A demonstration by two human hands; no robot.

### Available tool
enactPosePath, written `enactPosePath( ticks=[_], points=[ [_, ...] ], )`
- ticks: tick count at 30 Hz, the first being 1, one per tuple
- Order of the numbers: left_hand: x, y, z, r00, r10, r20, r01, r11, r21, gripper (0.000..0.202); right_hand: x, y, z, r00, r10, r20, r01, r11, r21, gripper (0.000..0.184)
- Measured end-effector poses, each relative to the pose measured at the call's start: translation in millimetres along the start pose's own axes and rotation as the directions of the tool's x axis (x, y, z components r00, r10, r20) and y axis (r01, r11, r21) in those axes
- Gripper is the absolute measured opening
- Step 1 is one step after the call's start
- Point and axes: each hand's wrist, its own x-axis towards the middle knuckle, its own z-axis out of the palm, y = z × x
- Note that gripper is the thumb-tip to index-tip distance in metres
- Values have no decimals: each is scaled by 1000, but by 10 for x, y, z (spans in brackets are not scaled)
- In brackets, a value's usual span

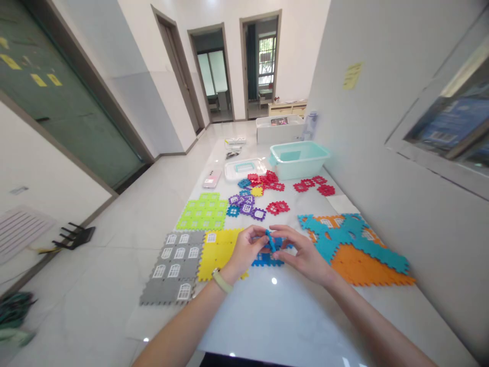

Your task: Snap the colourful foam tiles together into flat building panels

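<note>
My left hand [250, 248] and my right hand [300, 252] meet over the middle of the table, both closed on one small blue interlocking tile [271, 240] held on edge. Beneath them lies a panel of joined blue tiles [265, 259], partly covered by my fingers. Left of it is a yellow panel [217, 255] with a white window piece in one corner. Beyond that lies a grey panel [171, 267] with several white windows. Loose purple tiles [246, 208] and red tiles [277, 207] are scattered in front of my hands.
Farther left is a green panel [202, 213]. On the right, teal pieces [344, 234] overlap an orange panel [367, 265]. A mint plastic bin [300, 165], its lid [229, 172], a phone [212, 179] and a white box [278, 133] stand farther back. A wall borders the table's right side.
</note>
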Motion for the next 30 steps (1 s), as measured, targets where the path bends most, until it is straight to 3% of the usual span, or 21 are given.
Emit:
enactPosePath(
  ticks=[4,7,9,11,13,15,18,21,30],
  points=[
    [-44,-100,102,982,-148,120,171,963,-209,47,-4,-23,62,1000,-11,23,13,997,-83,29],
    [-64,-114,104,967,-180,181,214,958,-190,45,-1,-46,16,999,-2,49,7,994,-106,28],
    [-62,-58,38,976,-107,190,114,993,-25,36,1,-37,-93,999,13,42,-7,990,-144,29],
    [-40,21,-74,984,59,167,-102,959,265,25,-6,-4,-243,997,52,53,-40,979,-200,30],
    [-2,73,-195,956,243,166,-295,780,552,25,-27,42,-384,990,102,93,-74,960,-272,28],
    [28,69,-287,919,297,259,-391,613,686,32,-57,87,-462,979,138,148,-78,933,-350,26],
    [24,-10,-337,892,201,405,-451,452,770,43,-92,128,-441,958,177,226,-64,898,-435,29],
    [-14,-68,-320,889,89,449,-449,358,818,45,-103,124,-360,938,228,261,-75,869,-489,32],
    [-33,-1,-284,909,9,418,-402,287,869,42,-84,-16,-303,876,258,409,5,841,-541,24]
  ],
)
